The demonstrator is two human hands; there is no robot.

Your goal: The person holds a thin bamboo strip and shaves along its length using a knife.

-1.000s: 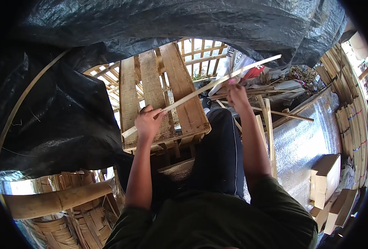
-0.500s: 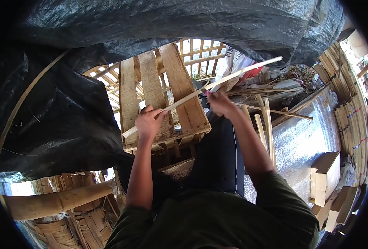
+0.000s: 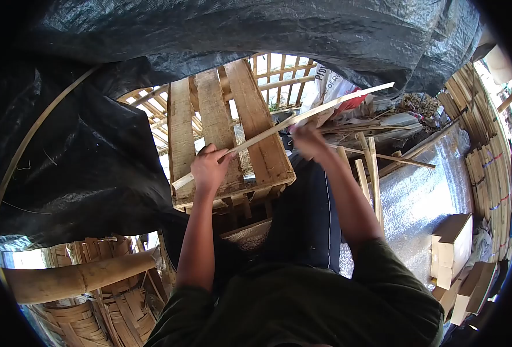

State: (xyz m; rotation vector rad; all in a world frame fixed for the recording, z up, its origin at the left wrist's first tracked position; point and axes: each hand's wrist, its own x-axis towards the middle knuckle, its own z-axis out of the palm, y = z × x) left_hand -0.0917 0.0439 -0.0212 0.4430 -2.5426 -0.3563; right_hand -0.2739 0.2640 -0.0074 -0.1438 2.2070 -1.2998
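A long pale bamboo strip [image 3: 262,136] slants across the slatted wooden crate [image 3: 210,110], its far end rising to the upper right past the crate's edge. My left hand [image 3: 211,168] is closed around the strip near its lower left end, above the crate's slats. Just under the strip, beyond the crate's right side, my right hand [image 3: 309,141] is closed and blurred by motion. Whatever it grips is too smeared to name. A thin curl or edge shows on the strip close to that hand.
Black plastic sheeting [image 3: 82,156] hangs at the left and overhead. Bamboo pieces [image 3: 371,173] stand upright right of my leg, beside shiny foil sheeting [image 3: 423,185]. Cardboard boxes [image 3: 452,246] sit at the lower right; a thick bamboo pole [image 3: 82,280] lies lower left.
My right hand has shifted slightly right and down along the strip. The left hand keeps its hold, and the strip lies nearly as before. The view has moved a little.
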